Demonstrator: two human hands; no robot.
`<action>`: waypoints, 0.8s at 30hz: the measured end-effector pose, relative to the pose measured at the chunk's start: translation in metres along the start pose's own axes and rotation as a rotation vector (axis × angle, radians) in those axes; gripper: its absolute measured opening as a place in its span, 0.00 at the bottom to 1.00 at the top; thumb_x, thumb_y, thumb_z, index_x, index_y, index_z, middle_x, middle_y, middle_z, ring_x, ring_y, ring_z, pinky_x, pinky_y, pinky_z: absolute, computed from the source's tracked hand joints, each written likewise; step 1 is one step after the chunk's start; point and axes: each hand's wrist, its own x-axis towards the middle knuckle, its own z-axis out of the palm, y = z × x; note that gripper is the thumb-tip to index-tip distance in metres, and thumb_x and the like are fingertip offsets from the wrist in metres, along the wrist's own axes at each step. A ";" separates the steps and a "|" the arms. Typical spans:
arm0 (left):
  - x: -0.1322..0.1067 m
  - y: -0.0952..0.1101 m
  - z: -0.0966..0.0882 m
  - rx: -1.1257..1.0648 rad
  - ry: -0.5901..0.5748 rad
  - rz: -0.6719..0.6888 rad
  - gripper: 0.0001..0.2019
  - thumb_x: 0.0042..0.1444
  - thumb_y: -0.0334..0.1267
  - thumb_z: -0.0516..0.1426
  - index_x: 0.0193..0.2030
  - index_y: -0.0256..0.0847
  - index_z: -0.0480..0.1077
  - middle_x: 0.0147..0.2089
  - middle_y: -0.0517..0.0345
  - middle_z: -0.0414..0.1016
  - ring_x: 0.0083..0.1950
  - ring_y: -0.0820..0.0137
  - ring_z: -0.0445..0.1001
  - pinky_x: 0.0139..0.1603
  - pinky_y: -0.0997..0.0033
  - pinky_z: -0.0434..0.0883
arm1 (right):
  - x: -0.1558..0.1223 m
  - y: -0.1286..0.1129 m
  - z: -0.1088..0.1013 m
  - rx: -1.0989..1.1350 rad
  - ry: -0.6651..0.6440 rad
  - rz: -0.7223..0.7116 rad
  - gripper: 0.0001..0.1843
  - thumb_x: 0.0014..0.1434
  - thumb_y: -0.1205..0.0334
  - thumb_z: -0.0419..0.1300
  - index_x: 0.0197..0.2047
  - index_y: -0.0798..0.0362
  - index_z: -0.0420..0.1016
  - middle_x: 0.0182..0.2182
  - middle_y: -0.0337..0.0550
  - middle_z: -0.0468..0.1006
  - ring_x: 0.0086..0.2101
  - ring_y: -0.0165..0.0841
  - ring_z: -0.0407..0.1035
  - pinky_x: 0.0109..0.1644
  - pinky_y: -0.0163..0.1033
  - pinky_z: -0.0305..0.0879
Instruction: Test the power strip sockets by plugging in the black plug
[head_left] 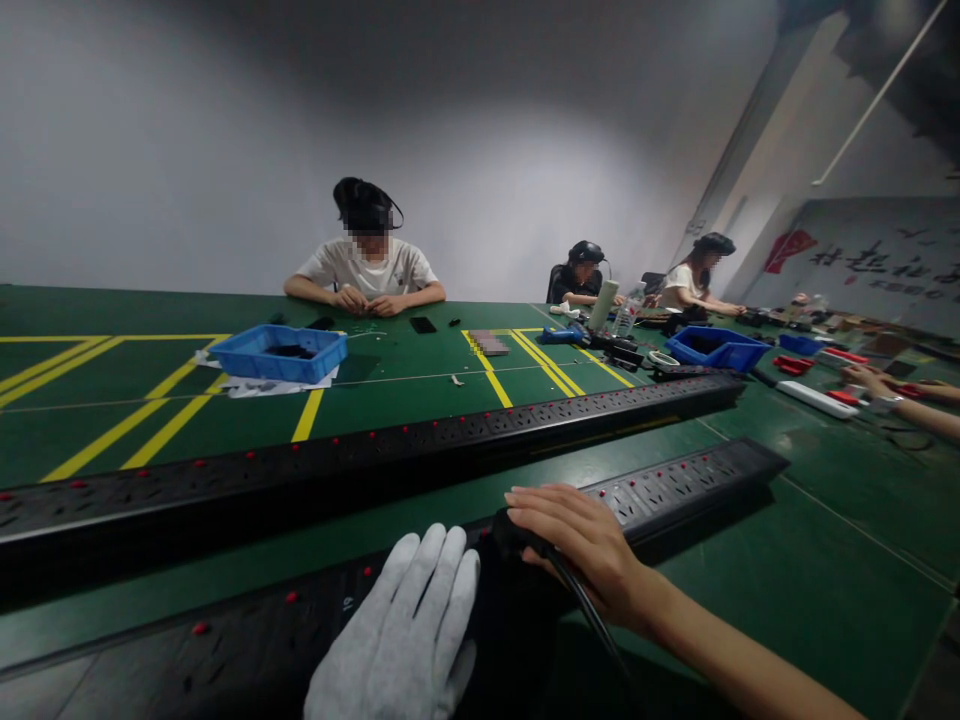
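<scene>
A long black power strip with red indicator buttons runs across the table in front of me. My left hand, in a pale grey-white glove, lies flat on it with the fingers stretched out. Just to the right, my bare right hand is closed around a black plug at the strip's sockets. From the plug a black cable trails down under my wrist. How deep the plug sits in the socket is hidden.
Parallel behind lies a second long power strip. Beyond are a blue bin on white paper, another blue bin, and a white power strip. A person sits across the green table; others work at the right.
</scene>
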 end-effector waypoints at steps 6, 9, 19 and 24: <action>0.001 0.000 0.002 0.052 0.043 0.034 0.16 0.62 0.33 0.47 0.50 0.27 0.70 0.54 0.39 0.74 0.59 0.53 0.69 0.63 0.53 0.61 | -0.011 -0.010 0.020 -0.043 0.087 -0.128 0.14 0.66 0.68 0.56 0.54 0.62 0.70 0.51 0.57 0.76 0.57 0.39 0.66 0.57 0.43 0.69; 0.002 0.000 0.002 0.057 -0.003 0.026 0.17 0.62 0.33 0.47 0.52 0.30 0.70 0.54 0.42 0.74 0.60 0.56 0.69 0.64 0.54 0.61 | -0.020 -0.012 0.031 -0.029 0.137 -0.110 0.14 0.66 0.70 0.54 0.54 0.63 0.69 0.52 0.59 0.75 0.58 0.40 0.64 0.56 0.42 0.71; 0.009 0.006 0.008 0.121 0.004 0.062 0.15 0.59 0.28 0.48 0.49 0.25 0.70 0.52 0.35 0.74 0.60 0.51 0.68 0.59 0.49 0.68 | -0.026 -0.013 0.043 -0.064 0.148 -0.111 0.25 0.53 0.76 0.53 0.55 0.65 0.68 0.56 0.62 0.67 0.61 0.47 0.59 0.56 0.49 0.70; 0.012 0.005 0.004 0.127 0.000 0.121 0.15 0.57 0.25 0.49 0.48 0.22 0.71 0.51 0.31 0.74 0.56 0.47 0.72 0.51 0.48 0.73 | -0.029 -0.012 0.043 -0.057 0.121 -0.118 0.28 0.52 0.76 0.52 0.58 0.66 0.65 0.59 0.63 0.62 0.62 0.49 0.56 0.57 0.51 0.69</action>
